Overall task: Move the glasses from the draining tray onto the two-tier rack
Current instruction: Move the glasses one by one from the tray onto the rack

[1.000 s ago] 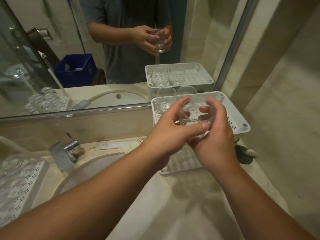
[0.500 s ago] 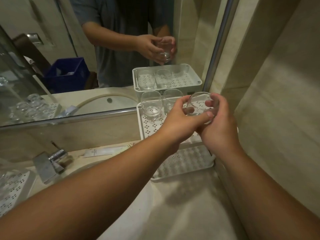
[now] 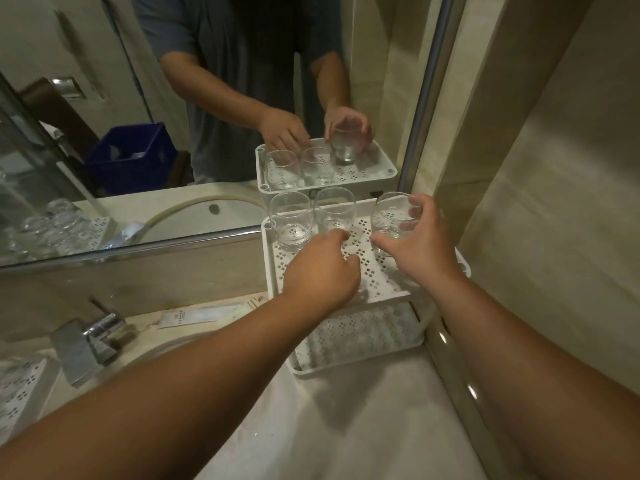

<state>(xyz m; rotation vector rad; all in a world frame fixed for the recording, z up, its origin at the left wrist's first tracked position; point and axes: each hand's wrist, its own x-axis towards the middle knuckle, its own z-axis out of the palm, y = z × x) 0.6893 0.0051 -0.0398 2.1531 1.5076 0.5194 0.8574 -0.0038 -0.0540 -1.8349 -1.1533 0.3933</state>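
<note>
The white two-tier rack (image 3: pixel 381 285) stands at the right of the counter, against the mirror. Two clear glasses (image 3: pixel 290 221) (image 3: pixel 334 211) stand upright at the back of its top tier. My right hand (image 3: pixel 420 242) grips a third glass (image 3: pixel 391 220), upright at the back right of the top tier. My left hand (image 3: pixel 320 271) hovers over the top tier with loosely curled fingers, holding nothing. The draining tray (image 3: pixel 17 389) shows at the far left edge, blurred.
A chrome faucet (image 3: pixel 88 341) and the sink basin (image 3: pixel 180 348) lie left of the rack. A paper sachet (image 3: pixel 194 315) rests behind the basin. The wall rises close on the right. The rack's lower tier (image 3: pixel 360 337) holds nothing visible.
Both hands held the glass in the air above the rack. Now my left hand has let go and my right hand has lowered the glass to the top tier's back right.
</note>
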